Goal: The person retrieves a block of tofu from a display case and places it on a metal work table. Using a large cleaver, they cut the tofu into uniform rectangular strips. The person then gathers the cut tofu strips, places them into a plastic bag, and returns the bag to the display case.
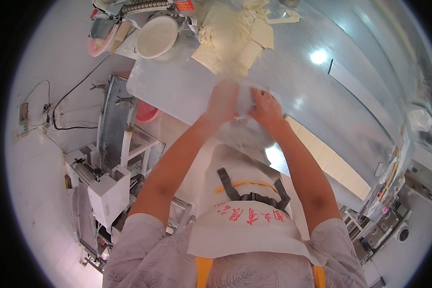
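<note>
Both my hands are over the metal worktop in front of me, in a hazy patch of the picture. My left hand [224, 97] and my right hand [267, 108] lie a short way apart, with what looks like a clear plastic bag or film [245, 95] between them. The haze hides my left fingers, so its grip cannot be made out. The fingers of my right hand are bent at the edge of the film. Just beyond them lies a pile of pale dough sheets and strips [250, 43]. A row of pale dough pieces [327, 156] runs beside my right forearm.
A round white bowl [157, 37] and a rolling pin [121, 36] are at the far left, near a machine with a coiled spring [147, 6]. A pink basin [146, 111] is below the worktop's left edge. A long flat strip [360, 97] lies on the right of the worktop [298, 79].
</note>
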`<state>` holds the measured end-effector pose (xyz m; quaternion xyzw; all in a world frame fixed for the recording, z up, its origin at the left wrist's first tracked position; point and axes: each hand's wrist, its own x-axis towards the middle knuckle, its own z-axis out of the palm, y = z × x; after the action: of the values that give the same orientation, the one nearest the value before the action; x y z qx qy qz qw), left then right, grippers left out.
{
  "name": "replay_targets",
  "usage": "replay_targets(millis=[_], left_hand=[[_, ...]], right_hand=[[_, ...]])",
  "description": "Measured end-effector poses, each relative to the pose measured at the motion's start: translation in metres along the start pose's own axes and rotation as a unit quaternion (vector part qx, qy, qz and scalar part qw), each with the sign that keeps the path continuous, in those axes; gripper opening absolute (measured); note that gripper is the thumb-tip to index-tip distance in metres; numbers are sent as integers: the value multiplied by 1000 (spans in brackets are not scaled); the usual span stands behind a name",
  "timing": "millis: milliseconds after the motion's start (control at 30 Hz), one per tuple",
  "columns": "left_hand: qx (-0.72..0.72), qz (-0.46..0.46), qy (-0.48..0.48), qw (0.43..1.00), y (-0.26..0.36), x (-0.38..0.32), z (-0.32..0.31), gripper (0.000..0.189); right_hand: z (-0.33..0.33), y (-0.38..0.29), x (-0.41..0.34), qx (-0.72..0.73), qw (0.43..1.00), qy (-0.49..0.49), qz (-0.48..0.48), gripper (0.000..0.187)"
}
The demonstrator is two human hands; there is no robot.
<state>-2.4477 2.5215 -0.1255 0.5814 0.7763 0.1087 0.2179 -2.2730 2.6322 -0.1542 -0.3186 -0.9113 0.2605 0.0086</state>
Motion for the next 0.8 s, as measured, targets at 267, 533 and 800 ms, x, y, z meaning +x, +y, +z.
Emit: replay_targets(millis=[267, 533, 800], left_hand=[[-37, 41, 159, 986, 3, -18, 16, 51], [-529, -385, -58, 754, 91, -176, 91, 29], [-854, -284, 58, 433, 176, -177, 202, 59]], right_hand=[[-77, 59, -48, 166, 983, 62, 39, 24], [-40, 95, -89, 52, 998, 18, -5, 22], [5, 56, -142, 59, 994, -53, -70, 23]])
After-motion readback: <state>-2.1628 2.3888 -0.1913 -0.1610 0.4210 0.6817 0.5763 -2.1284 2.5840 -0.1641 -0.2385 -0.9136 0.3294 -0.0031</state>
